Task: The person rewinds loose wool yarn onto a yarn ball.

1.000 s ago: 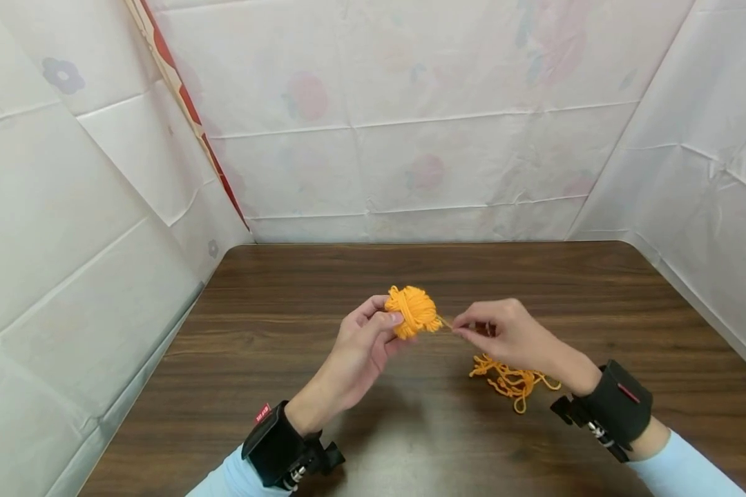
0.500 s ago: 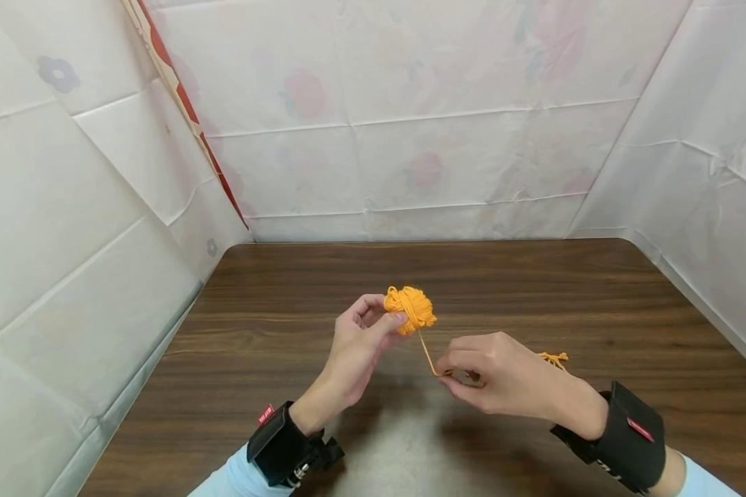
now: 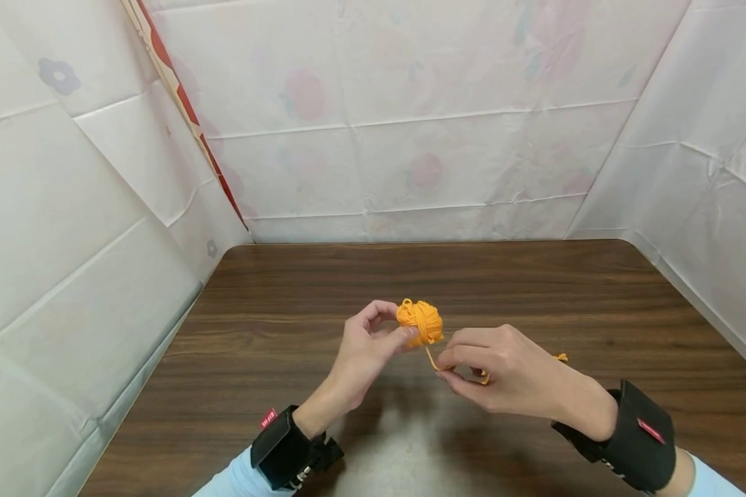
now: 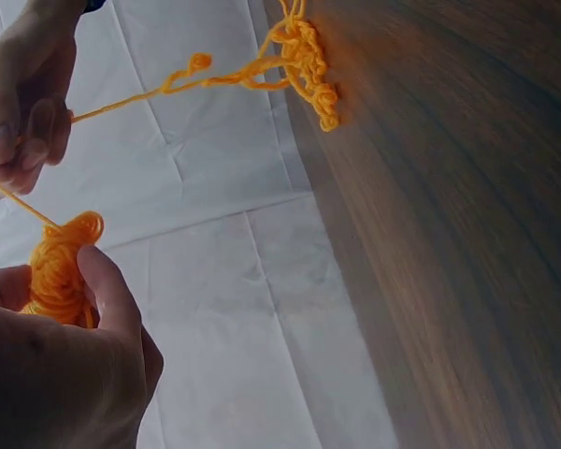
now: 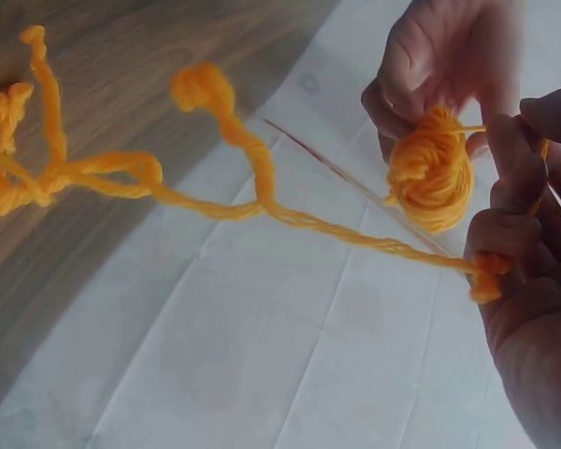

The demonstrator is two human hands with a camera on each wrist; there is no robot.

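Currently your left hand (image 3: 367, 345) pinches the yarn ball (image 3: 420, 322) clear above the table (image 3: 273, 331), while your right hand (image 3: 503, 373) pinches the strand (image 3: 431, 358) just beside it, apparently for tension, the loose tangle (image 4: 304, 61) lying behind on the wood.

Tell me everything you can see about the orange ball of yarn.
The yarn ball is small, roundish and bright orange, wound from soft, fuzzy-looking strands that cross over one another. The left hand holds it above the wooden table, thumb and fingertips pinching its side. One strand runs from the ball down to the right hand, which pinches it, then trails on to a loose kinked tangle lying on the table.
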